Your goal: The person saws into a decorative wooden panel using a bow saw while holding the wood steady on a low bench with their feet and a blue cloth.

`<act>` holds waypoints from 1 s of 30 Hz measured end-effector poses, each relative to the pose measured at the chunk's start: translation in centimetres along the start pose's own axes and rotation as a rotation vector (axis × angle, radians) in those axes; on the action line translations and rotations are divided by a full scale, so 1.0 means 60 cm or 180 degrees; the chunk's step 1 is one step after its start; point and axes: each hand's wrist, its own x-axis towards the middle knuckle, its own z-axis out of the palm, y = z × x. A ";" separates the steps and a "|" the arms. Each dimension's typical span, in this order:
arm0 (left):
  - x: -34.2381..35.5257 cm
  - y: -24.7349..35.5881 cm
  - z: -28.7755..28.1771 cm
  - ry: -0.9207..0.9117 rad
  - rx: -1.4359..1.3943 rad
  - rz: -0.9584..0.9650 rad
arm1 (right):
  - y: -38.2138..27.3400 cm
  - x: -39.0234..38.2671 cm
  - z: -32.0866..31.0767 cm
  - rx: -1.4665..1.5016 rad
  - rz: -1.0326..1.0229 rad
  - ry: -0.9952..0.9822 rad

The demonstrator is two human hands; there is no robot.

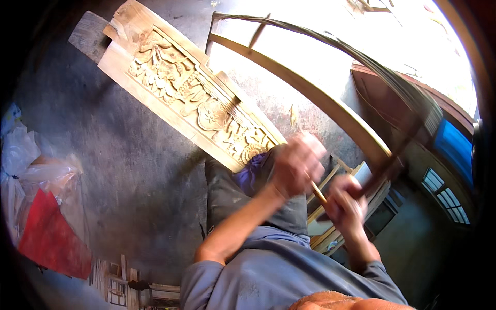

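Over my lap, my left hand (299, 164) is blurred by motion, with its fingers curled closed. A thin light-wood rod (318, 191) runs from it toward my right hand (347, 201). My right hand is closed at the lower end of the dark end arm of a large wooden frame saw (310, 93). The saw slants up and away to the far left, with a twisted cord along its outer side and a short toggle stick through the cord. Its blade cannot be made out. A carved wooden panel (181, 95) with flower relief lies beyond my knees, its near end by my lap.
A grey wooden block (90, 37) sits under the panel's far end. Clear plastic bags (23, 155) and a red sheet (54, 237) are on the left. Wooden pieces (121, 284) stand at lower left. Boards (330, 232) are stacked at my right side, near a blue panel (454, 150).
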 end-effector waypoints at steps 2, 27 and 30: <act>-0.055 0.111 0.030 0.0040 -0.0112 0.0485 | -0.043 -0.117 -0.080 -0.0338 0.0060 0.0090; -0.030 0.025 0.085 -0.0186 0.0147 0.0993 | 0.011 -0.051 -0.155 0.0050 -0.0354 -0.0198; 0.036 -0.121 0.025 -0.0109 0.0428 0.1145 | 0.075 0.107 -0.072 0.0338 -0.0126 -0.0338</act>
